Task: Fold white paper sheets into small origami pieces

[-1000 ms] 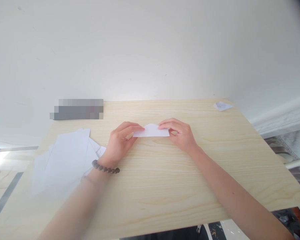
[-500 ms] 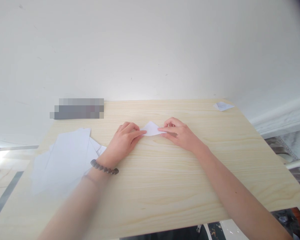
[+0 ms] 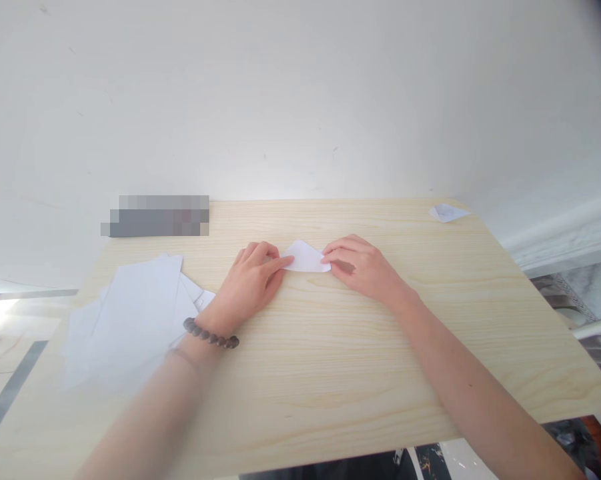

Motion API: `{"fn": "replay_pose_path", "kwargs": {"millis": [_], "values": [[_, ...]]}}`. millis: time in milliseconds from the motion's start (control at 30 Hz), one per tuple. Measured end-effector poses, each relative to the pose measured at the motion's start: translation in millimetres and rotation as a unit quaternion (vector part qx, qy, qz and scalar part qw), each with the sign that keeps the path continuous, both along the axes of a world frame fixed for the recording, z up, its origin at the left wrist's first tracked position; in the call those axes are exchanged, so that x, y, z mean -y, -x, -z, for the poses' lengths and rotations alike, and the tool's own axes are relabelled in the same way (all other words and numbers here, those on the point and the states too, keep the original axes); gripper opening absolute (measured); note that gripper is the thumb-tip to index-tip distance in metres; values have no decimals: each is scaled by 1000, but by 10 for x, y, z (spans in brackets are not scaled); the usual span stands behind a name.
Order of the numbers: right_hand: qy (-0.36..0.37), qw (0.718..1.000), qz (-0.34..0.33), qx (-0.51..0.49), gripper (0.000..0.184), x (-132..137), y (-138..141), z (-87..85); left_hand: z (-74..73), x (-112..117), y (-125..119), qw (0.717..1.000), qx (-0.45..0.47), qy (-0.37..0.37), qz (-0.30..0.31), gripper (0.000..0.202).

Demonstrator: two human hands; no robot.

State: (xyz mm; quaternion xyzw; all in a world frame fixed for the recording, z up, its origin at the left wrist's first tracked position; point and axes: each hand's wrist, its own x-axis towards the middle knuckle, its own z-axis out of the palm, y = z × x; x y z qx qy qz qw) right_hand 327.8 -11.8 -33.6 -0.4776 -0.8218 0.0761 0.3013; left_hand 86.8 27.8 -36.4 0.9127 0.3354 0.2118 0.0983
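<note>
While small white paper [image 3: 307, 260] sits between left hand [image 3: 247, 281] and right hand [image 3: 366, 270] over desk [image 3: 330, 373], both pinch its ends, fingertips nearly closed. Folding apparently in hand; next move likely calls for firm creasing. Loose sheets [image 3: 135, 293] outward of left hand.

The small white paper [image 3: 306, 259] sits mid-scene, roughly triangular, its long, nearly straight edge near and its blunt peak far, both ends partly covered.
</note>
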Motion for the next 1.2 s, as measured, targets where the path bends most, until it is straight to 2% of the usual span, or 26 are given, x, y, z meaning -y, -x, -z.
{"fn": "replay_pose_path", "kwargs": {"millis": [167, 400, 567, 733, 1000, 1200], "values": [[7, 1000, -5, 13, 12, 7, 24, -21, -24, 14, -7, 1000, -18, -9, -7, 29], [31, 998, 8, -51, 13, -2, 35, 7, -4, -10, -12, 1000, 9, 19, -9, 27], [100, 989, 34, -108, 20, -1, 51, 30, 10, -32, -1, 998, 15, 63, -2, 30], [108, 992, 45, -43, 32, -12, 94, 31, 1, -27, -18, 997, 14, 73, -15, 31], [120, 991, 56, -34, 32, -24, 132, 17, -48, 2, -55, 990, 34, 116, -66, 25], [83, 992, 91, -3, 31, -10, 165, 35, -66, 27, -85, 985, 20, 125, -119, 26]]}}
